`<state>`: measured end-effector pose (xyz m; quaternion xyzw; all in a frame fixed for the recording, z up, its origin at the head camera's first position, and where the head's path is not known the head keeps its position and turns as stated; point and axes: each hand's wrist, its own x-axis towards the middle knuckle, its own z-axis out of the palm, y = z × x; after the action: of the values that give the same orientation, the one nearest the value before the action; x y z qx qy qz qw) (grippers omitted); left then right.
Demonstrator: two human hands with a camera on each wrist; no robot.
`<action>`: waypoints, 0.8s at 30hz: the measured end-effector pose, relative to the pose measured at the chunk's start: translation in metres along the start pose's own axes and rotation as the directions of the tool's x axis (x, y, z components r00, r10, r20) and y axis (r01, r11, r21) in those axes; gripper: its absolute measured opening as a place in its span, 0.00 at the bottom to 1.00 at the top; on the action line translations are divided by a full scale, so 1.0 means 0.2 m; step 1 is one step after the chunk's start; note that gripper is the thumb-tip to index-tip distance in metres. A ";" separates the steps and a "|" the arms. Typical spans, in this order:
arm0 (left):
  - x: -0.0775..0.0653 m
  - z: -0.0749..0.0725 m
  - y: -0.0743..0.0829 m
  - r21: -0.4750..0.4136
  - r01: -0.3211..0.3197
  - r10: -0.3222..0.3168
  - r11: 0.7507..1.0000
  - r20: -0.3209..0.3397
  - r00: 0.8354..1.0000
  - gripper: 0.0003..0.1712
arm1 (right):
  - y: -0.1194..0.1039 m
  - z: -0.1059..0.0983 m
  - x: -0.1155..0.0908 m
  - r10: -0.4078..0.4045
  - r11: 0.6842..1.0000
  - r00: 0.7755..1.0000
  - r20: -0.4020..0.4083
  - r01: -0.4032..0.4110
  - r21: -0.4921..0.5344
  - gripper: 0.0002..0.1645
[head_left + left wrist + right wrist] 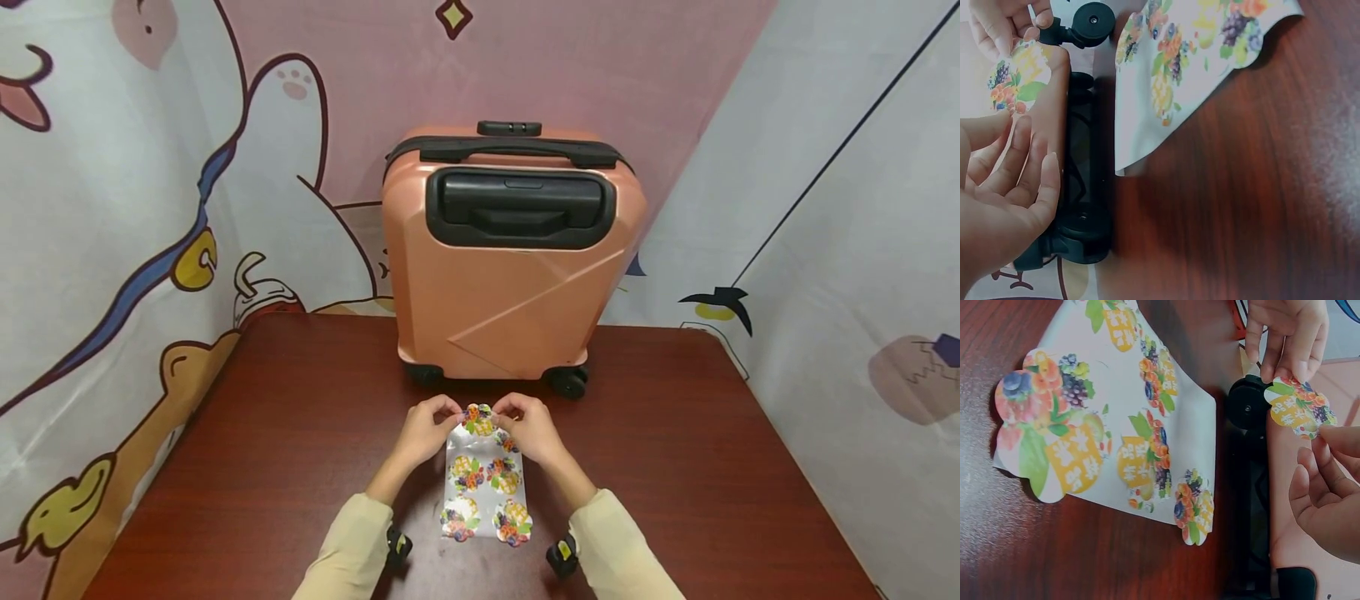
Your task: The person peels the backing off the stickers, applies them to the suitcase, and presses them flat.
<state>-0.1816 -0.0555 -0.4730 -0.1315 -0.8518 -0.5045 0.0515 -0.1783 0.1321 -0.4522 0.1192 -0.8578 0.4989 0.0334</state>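
Note:
A scalloped fruit sticker [478, 419] is stretched between both hands, just in front of the suitcase's base. My left hand [426, 431] pinches its left edge between thumb and fingertips, while my right hand [531, 430] pinches the right edge. In the right wrist view, the held sticker [1300, 407] shows printed fruit, green leaves and a yellow patch with lettering. Beneath the hands lies a silvery-white sticker sheet [482, 492] bearing several more fruit stickers. Its corner [1138, 147] curls upward in the left wrist view, apart from the held sticker.
An upright salmon-orange suitcase [510, 292] with black handles and wheels stands at the table's back. The reddish-brown wooden table [675, 467] extends to both sides. A cartoon-printed cloth [315, 217] hangs behind and around it.

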 end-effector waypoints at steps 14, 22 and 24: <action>0.09 -0.10 0.13 -0.033 -0.070 0.065 0.997 -0.136 0.989 0.03 | -0.15 -0.05 0.10 -0.057 0.997 0.996 -0.063 0.060 0.045 0.04; 0.19 -0.19 0.24 -0.049 -0.107 0.093 0.993 -0.232 0.968 0.03 | -0.28 -0.09 0.21 -0.071 0.997 0.990 -0.120 0.070 -0.014 0.02; 0.21 -0.22 0.27 -0.043 -0.117 0.103 0.992 -0.253 0.962 0.03 | -0.32 -0.10 0.24 -0.087 0.996 0.987 -0.135 0.085 -0.017 0.02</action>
<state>-0.2094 -0.0616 -0.3976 -0.1154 -0.8149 -0.5378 0.1829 -0.2100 0.1101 -0.3796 0.1218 -0.8504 0.4991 0.1138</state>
